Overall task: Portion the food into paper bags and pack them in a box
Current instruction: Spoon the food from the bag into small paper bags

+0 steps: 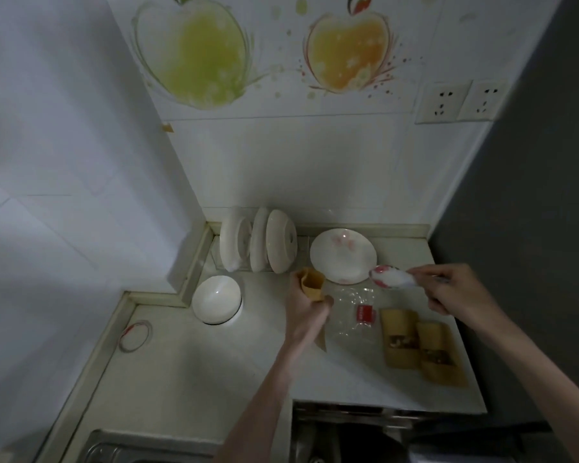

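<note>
Two filled bags (423,347) flat | left hand (310,304) grips open bag (312,284) | right hand (455,289) grips spoon (393,277)

Three paper bags (400,339), one spoon (390,277), five dishes (343,255).

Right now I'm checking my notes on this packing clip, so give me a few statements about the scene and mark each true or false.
1. The left hand holds an open paper bag upright. True.
2. The right hand holds a fork. False: it holds a spoon with a red-patterned bowl.
3. Two filled paper bags lie flat on the counter, to the right. True.
4. The flowered plate is heaped with food. False: it looks bare.
5. Several white plates stand on edge in a dish rack by the wall. True.
6. The white bowl sits in the sink. False: it stands on the counter.
</note>
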